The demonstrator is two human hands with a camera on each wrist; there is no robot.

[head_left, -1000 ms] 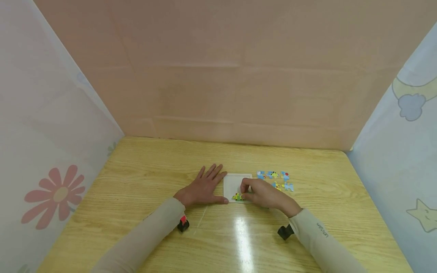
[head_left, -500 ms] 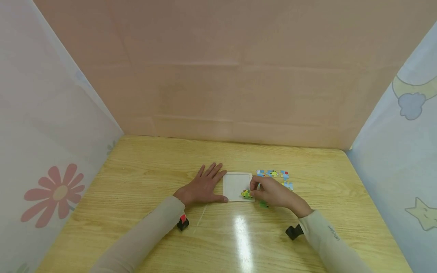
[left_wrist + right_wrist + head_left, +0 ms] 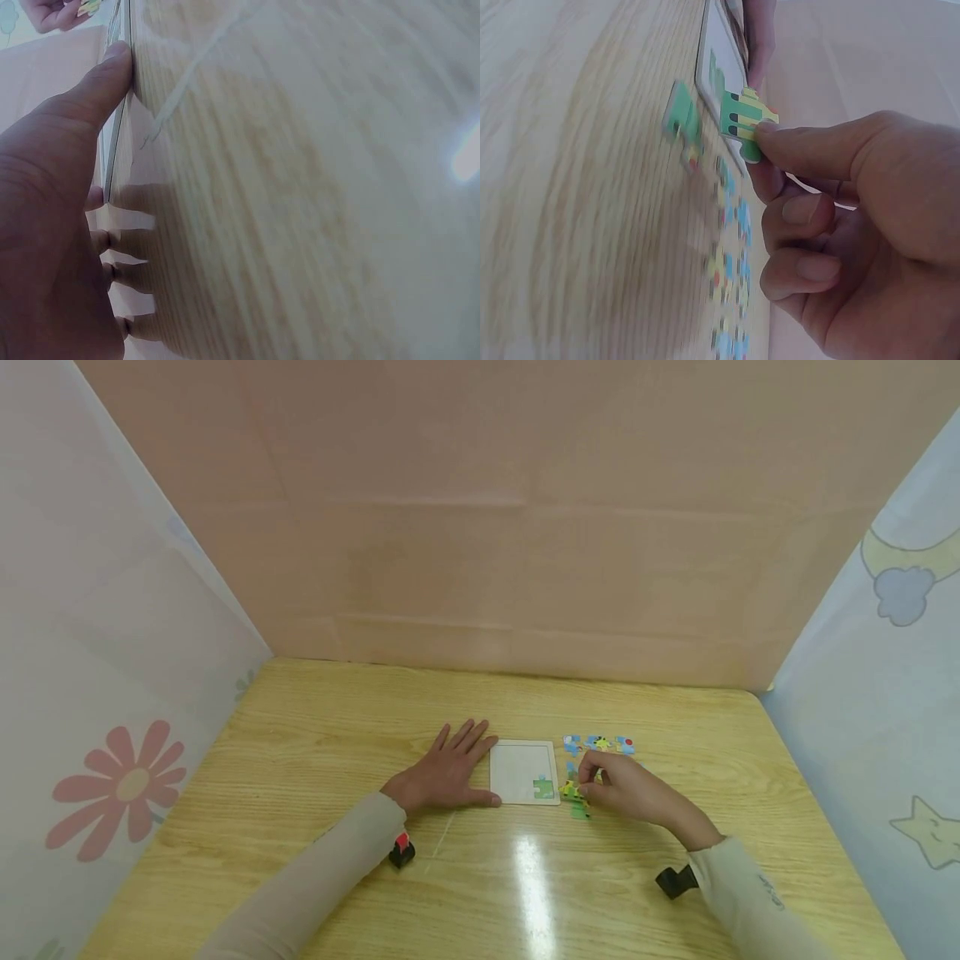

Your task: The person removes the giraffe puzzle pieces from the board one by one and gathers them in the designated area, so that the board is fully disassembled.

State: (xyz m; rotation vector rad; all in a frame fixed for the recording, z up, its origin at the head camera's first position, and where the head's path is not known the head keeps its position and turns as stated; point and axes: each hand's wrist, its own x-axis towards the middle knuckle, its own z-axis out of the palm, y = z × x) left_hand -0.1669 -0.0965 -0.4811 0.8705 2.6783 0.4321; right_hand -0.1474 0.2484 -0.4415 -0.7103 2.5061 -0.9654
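In the head view my left hand (image 3: 446, 774) lies flat with spread fingers, its thumb and index finger at the left edge of a white puzzle tray (image 3: 513, 768). A green puzzle piece (image 3: 543, 787) sits in the tray's lower right corner. Just right of the tray my right hand (image 3: 622, 787) pinches a yellow-and-green puzzle piece (image 3: 742, 116) between thumb and fingers, raised above the table in the right wrist view. Under it on the table lies another green piece (image 3: 679, 109). The left wrist view shows the left thumb (image 3: 101, 82) against the tray's edge.
Several loose blue and yellow puzzle pieces (image 3: 600, 742) lie right of the tray, some partly hidden by the right hand. The wooden table (image 3: 337, 718) meets a tan backdrop (image 3: 420, 568) behind, with patterned sheets at both sides. A black wrist camera (image 3: 677, 882) hangs at the right sleeve.
My right hand has moved right, carrying the yellow-and-green piece from over the tray to beyond its right edge. The green piece in the tray's corner is now uncovered. The left hand stays put.
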